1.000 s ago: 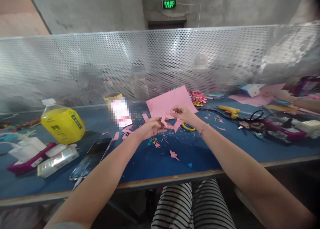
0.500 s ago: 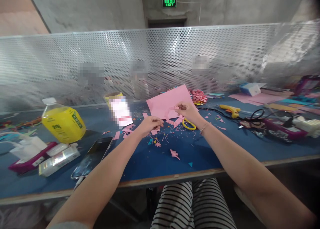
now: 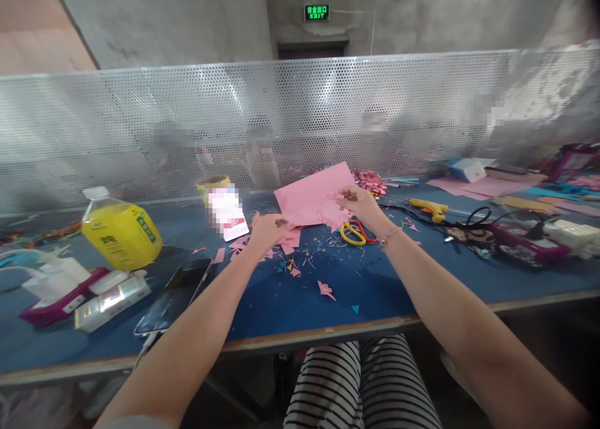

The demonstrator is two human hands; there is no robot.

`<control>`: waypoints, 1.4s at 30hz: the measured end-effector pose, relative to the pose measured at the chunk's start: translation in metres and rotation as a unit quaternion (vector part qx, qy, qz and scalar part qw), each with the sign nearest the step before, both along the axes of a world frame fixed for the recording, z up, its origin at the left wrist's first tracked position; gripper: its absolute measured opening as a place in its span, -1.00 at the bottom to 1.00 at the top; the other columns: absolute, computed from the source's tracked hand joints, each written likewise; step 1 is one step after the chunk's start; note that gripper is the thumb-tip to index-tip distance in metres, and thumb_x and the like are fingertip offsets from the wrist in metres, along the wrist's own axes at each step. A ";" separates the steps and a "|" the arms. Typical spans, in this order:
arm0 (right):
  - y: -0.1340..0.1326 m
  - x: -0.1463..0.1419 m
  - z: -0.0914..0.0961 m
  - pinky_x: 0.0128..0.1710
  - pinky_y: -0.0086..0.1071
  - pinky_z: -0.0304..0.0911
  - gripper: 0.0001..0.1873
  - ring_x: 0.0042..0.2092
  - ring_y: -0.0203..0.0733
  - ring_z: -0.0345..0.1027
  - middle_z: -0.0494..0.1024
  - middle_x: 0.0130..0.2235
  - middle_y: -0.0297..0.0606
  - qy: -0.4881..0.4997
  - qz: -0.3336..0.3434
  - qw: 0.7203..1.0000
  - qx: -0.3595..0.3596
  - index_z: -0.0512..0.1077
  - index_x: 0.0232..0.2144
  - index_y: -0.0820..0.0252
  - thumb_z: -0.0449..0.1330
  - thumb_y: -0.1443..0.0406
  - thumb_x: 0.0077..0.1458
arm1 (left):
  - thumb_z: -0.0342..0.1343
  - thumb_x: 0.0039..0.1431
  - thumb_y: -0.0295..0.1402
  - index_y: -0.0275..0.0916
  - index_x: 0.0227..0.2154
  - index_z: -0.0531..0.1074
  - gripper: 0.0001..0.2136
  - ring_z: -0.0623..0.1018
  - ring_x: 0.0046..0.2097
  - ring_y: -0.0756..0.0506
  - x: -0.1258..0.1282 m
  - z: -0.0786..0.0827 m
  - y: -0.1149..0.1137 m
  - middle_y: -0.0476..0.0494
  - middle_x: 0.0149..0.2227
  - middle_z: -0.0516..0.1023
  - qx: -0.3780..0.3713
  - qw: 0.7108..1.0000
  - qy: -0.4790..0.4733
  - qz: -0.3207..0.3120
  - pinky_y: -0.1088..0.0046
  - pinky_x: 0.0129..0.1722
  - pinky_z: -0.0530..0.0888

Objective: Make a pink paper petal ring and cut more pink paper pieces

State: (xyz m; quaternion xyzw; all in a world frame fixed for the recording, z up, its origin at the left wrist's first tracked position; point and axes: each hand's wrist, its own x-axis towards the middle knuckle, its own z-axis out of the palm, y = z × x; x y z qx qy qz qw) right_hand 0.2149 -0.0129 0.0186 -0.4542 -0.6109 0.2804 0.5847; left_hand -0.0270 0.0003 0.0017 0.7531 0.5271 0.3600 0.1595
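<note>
My right hand (image 3: 362, 205) has its fingers closed at the edge of a cut piece of pink paper (image 3: 334, 212). Behind that piece lies a large pink sheet (image 3: 312, 194). My left hand (image 3: 268, 229) is over the table beside pink paper scraps (image 3: 290, 240); its thumb stands apart from the fingers and I see nothing held. Scissors with a yellow handle (image 3: 351, 234) and a red one rest just below my right hand. A small pink cut-out (image 3: 325, 290) lies nearer the table's front edge.
A phone with a lit screen (image 3: 227, 213) leans on a yellow roll. Left are a yellow bottle (image 3: 124, 235), a dark phone (image 3: 175, 294) and a purple power strip (image 3: 59, 301). Right are a yellow glue gun (image 3: 429, 209) and cables. A perforated metal screen (image 3: 309, 104) stands behind.
My left hand has moved slightly left and its thumb has come away from the fingers. My right hand has shifted a little right with the pink piece. More of the scissors shows.
</note>
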 end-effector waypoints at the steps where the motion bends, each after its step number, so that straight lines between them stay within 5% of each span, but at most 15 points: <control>1: 0.000 0.000 0.000 -0.56 -0.49 0.14 -0.71 -0.55 -0.40 0.25 0.32 -0.55 -0.44 -0.003 -0.001 1.000 0.000 0.33 -0.42 0.26 0.21 0.26 -0.30 | 0.07 -0.12 -0.35 -0.17 -0.46 0.51 -0.85 0.45 -0.17 -0.22 0.002 0.003 -0.001 -0.17 -0.33 0.53 -0.022 0.998 -0.054 -0.007 0.09 -0.07 0.25; 3: -0.001 0.000 0.000 -0.56 -0.49 0.14 -0.70 -0.55 -0.40 0.26 0.33 -0.54 -0.43 -0.010 -0.001 1.000 -0.002 0.34 -0.41 0.26 0.21 0.25 -0.29 | -0.04 -0.01 -0.20 -0.22 -0.33 0.47 -0.72 0.47 -0.19 -0.19 0.004 0.009 -0.002 -0.22 -0.26 0.52 -0.107 0.962 -0.248 -0.045 0.17 -0.14 0.34; 5: -0.001 -0.001 -0.001 -0.56 -0.49 0.14 -0.70 -0.54 -0.40 0.26 0.33 -0.53 -0.42 -0.014 -0.001 1.000 -0.001 0.34 -0.41 0.26 0.20 0.23 -0.29 | -0.18 0.06 -0.07 -0.25 -0.25 0.43 -0.58 0.44 -0.12 -0.18 0.004 0.013 -0.003 -0.26 -0.15 0.48 -0.215 0.874 -0.424 -0.105 0.20 -0.15 0.36; 8: 0.000 -0.001 -0.002 -0.57 -0.49 0.12 -0.69 -0.54 -0.40 0.25 0.31 -0.53 -0.43 -0.011 0.002 1.000 0.002 0.33 -0.41 0.25 0.20 0.22 -0.29 | -0.29 0.07 0.02 -0.27 -0.16 0.38 -0.46 0.40 -0.03 -0.19 0.001 0.016 -0.004 -0.28 -0.09 0.44 -0.308 0.770 -0.532 -0.173 0.21 -0.13 0.36; 12: -0.001 -0.003 -0.003 -0.58 -0.50 0.12 -0.70 -0.55 -0.41 0.24 0.30 -0.53 -0.43 -0.013 0.005 1.000 -0.003 0.33 -0.41 0.26 0.19 0.23 -0.28 | -0.27 0.07 0.03 -0.31 -0.13 0.35 -0.45 0.40 -0.03 -0.20 0.000 0.015 -0.004 -0.31 -0.14 0.46 -0.310 0.730 -0.578 -0.190 0.25 -0.13 0.37; 17: -0.002 -0.007 -0.004 -0.60 -0.50 0.13 -0.73 -0.56 -0.41 0.23 0.33 -0.50 -0.40 -0.026 0.032 0.999 -0.033 0.31 -0.39 0.26 0.17 0.26 -0.22 | -0.16 0.09 -0.13 -0.36 -0.20 0.37 -0.59 0.45 -0.09 -0.19 0.004 0.015 -0.006 -0.29 -0.24 0.50 -0.310 0.727 -0.588 -0.174 0.26 -0.12 0.36; 23: -0.001 -0.011 -0.013 -0.57 -0.49 0.16 -0.76 -0.51 -0.39 0.23 0.38 -0.44 -0.32 -0.126 0.077 0.989 -0.023 0.33 -0.35 0.28 0.13 0.26 -0.13 | -0.14 0.06 -0.05 -0.40 -0.21 0.38 -0.51 0.43 -0.05 -0.24 0.003 0.013 -0.008 -0.36 -0.15 0.48 -0.356 0.708 -0.562 -0.238 0.21 -0.11 0.35; 27: -0.005 -0.015 -0.020 -0.43 -0.43 0.21 -0.79 -0.45 -0.33 0.26 0.43 -0.46 -0.29 -0.306 0.115 0.945 -0.011 0.39 -0.38 0.27 0.13 0.24 -0.07 | -0.08 0.05 -0.11 -0.40 -0.24 0.40 -0.57 0.43 -0.06 -0.23 0.004 0.010 -0.009 -0.35 -0.15 0.49 -0.365 0.717 -0.534 -0.259 0.23 -0.10 0.34; 30: -0.011 -0.024 -0.020 -0.19 -0.30 0.20 -0.79 -0.28 -0.22 0.30 0.48 -0.37 -0.19 -0.377 0.073 0.920 0.074 0.42 -0.41 0.29 0.17 0.24 -0.08 | -0.03 0.03 -0.20 -0.37 -0.27 0.43 -0.66 0.43 -0.06 -0.19 0.007 0.008 -0.009 -0.30 -0.15 0.50 -0.351 0.740 -0.520 -0.241 0.28 -0.09 0.33; 33: -0.021 -0.040 -0.013 -0.11 -0.30 0.17 -0.79 -0.18 -0.20 0.30 0.47 -0.26 -0.14 -0.309 0.053 0.942 0.122 0.43 -0.36 0.29 0.17 0.27 -0.07 | 0.02 0.00 -0.29 -0.33 -0.30 0.44 -0.75 0.41 -0.04 -0.16 0.012 0.005 -0.012 -0.23 -0.14 0.49 -0.323 0.769 -0.505 -0.224 0.33 -0.06 0.30; 36: -0.030 -0.058 -0.008 -0.28 -0.39 0.23 -0.80 -0.30 -0.29 0.31 0.47 -0.28 -0.20 -0.196 0.097 0.973 0.076 0.43 -0.36 0.25 0.15 0.26 -0.06 | 0.09 -0.06 -0.29 -0.27 -0.32 0.45 -0.77 0.40 -0.02 -0.14 0.020 0.003 -0.016 -0.17 -0.16 0.50 -0.281 0.798 -0.480 -0.233 0.35 -0.03 0.28; 42: -0.033 -0.071 -0.014 -0.37 -0.44 0.20 -0.74 -0.41 -0.35 0.26 0.45 -0.43 -0.32 -0.095 0.197 0.975 0.032 0.42 -0.43 0.27 0.14 0.16 -0.07 | 0.20 -0.16 -0.24 -0.26 -0.30 0.44 -0.69 0.42 -0.06 -0.16 0.029 0.001 -0.027 -0.16 -0.26 0.51 -0.244 0.832 -0.412 -0.280 0.34 -0.08 0.29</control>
